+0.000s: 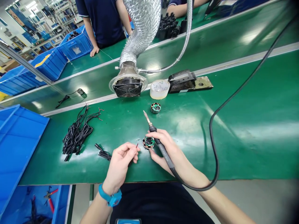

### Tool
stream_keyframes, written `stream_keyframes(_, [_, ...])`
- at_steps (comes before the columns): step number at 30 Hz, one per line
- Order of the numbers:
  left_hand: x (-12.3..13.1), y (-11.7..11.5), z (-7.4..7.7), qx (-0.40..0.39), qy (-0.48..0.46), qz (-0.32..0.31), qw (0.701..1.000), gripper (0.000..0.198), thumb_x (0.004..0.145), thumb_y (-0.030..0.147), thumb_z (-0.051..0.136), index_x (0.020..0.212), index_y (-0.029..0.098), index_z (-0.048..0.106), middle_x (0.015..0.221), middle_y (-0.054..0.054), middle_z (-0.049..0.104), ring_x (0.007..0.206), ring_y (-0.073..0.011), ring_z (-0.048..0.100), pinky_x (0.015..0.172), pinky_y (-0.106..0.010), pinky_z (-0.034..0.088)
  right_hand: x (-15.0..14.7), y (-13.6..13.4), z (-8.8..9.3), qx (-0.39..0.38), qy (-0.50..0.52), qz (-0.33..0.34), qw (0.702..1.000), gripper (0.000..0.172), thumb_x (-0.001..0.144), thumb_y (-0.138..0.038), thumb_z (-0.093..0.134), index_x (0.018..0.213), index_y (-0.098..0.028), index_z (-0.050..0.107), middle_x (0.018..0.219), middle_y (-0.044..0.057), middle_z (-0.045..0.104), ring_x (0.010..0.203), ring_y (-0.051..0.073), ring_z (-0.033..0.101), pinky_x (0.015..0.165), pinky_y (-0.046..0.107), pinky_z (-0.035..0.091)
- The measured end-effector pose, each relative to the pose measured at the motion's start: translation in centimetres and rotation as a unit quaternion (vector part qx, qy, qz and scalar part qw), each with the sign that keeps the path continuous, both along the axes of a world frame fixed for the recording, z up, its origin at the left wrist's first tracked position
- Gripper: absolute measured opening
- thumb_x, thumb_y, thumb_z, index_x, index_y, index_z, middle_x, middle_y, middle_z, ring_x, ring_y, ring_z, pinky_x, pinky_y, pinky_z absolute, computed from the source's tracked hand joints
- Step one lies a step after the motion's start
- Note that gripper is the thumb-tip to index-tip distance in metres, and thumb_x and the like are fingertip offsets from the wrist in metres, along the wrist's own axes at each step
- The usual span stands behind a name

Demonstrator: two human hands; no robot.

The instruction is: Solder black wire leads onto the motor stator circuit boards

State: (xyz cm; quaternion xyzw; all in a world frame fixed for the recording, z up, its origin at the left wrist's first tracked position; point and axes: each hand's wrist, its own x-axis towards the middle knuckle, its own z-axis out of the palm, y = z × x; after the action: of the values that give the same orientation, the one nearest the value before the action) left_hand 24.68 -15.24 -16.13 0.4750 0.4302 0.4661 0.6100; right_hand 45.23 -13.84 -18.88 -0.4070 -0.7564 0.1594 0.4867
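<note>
My left hand [123, 160] pinches a thin cable end with a red tip [137, 145]; a bundled black cable [104, 154] lies just beyond its wrist side. Across my right hand [167, 147] rests a soldering iron [163, 151], held with its metal tip pointing up and away. Fingers of the same hand are around a small round part [148, 142] with copper windings and a green board. A second round part [155, 108] sits farther back on the green table [187, 130], near the iron's tip.
Black cables [77, 133] are heaped at the left beside a blue bin [21, 140]. Behind stand a fume fan [128, 88], a tape roll [160, 89] and a black iron holder [183, 81]. The iron's cord [211, 124] loops at right. A person [101, 21] stands opposite.
</note>
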Motion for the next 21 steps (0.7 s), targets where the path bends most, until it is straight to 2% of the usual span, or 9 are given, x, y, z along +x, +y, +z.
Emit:
stream_keyframes(2, [-0.1, 0.2, 0.2, -0.008, -0.020, -0.013, 1.000, 0.034, 0.088, 0.042, 0.081, 0.090, 0.010, 0.068, 0.090, -0.004, 0.058, 0.074, -0.0055, 0.058, 0.069, -0.017, 0.049, 0.5, -0.1, -0.1, -0.011, 0.003, 0.006, 1.000, 0.061, 0.086, -0.010, 0.068, 0.142, -0.027, 0.049, 0.138, 0.003, 0.049, 0.128, 0.006, 0.056, 0.111, 0.014, 0.044])
stream_keyframes(5, [0.0, 0.5, 0.3, -0.014, -0.030, -0.027, 0.999, 0.034, 0.086, 0.039, 0.083, 0.088, 0.010, 0.065, 0.088, -0.003, 0.055, 0.070, -0.0070, 0.060, 0.066, -0.019, 0.049, 0.4, -0.3, -0.1, -0.010, 0.009, -0.034, 0.999, 0.061, 0.086, -0.025, 0.078, 0.140, -0.027, 0.049, 0.136, 0.003, 0.050, 0.124, 0.005, 0.056, 0.110, 0.013, 0.043])
stream_keyframes(7, [0.1, 0.6, 0.2, 0.001, -0.020, -0.027, 0.999, 0.032, 0.087, 0.038, 0.082, 0.088, 0.010, 0.065, 0.089, -0.003, 0.054, 0.064, -0.0050, 0.057, 0.061, -0.018, 0.045, -0.1, -0.4, -0.1, 0.005, 0.017, -0.062, 0.998, 0.058, 0.088, -0.029, 0.078, 0.138, -0.026, 0.050, 0.135, 0.003, 0.050, 0.123, 0.006, 0.057, 0.108, 0.013, 0.045])
stream_keyframes(9, [0.1, 0.7, 0.3, 0.034, 0.003, -0.021, 0.999, 0.028, 0.088, 0.036, 0.081, 0.087, 0.012, 0.068, 0.089, -0.003, 0.053, 0.065, -0.0032, 0.053, 0.059, -0.016, 0.042, -0.5, -0.3, 0.1, 0.021, 0.022, -0.078, 0.996, 0.052, 0.091, -0.027, 0.076, 0.136, -0.025, 0.051, 0.132, 0.004, 0.051, 0.119, 0.005, 0.058, 0.105, 0.013, 0.046])
stream_keyframes(12, [0.2, 0.8, 0.5, 0.102, 0.050, -0.004, 0.994, 0.021, 0.089, 0.032, 0.079, 0.083, 0.013, 0.071, 0.088, -0.004, 0.055, 0.079, -0.0054, 0.054, 0.072, -0.016, 0.045, -0.8, -0.1, 0.3, 0.036, 0.031, -0.073, 0.996, 0.047, 0.093, -0.020, 0.071, 0.135, -0.025, 0.051, 0.130, 0.004, 0.052, 0.113, 0.005, 0.060, 0.102, 0.014, 0.048])
stream_keyframes(15, [0.1, 1.0, 0.8, 0.151, 0.092, 0.006, 0.984, 0.020, 0.090, 0.030, 0.078, 0.080, 0.015, 0.072, 0.087, -0.004, 0.057, 0.087, -0.0078, 0.056, 0.081, -0.017, 0.046, -0.7, -0.1, 0.5, 0.039, 0.043, -0.056, 0.997, 0.047, 0.093, -0.018, 0.070, 0.136, -0.025, 0.051, 0.130, 0.005, 0.052, 0.119, 0.006, 0.060, 0.103, 0.015, 0.049])
stream_keyframes(21, [0.6, 1.7, 2.3, 0.205, 0.193, 0.004, 0.960, 0.021, 0.095, 0.032, 0.072, 0.083, 0.014, 0.071, 0.090, -0.005, 0.056, 0.085, -0.0090, 0.054, 0.072, -0.020, 0.042, -0.4, -0.6, 0.7, 0.034, 0.060, -0.065, 0.996, 0.049, 0.092, -0.017, 0.073, 0.136, -0.023, 0.054, 0.130, 0.006, 0.056, 0.124, 0.008, 0.060, 0.107, 0.018, 0.049])
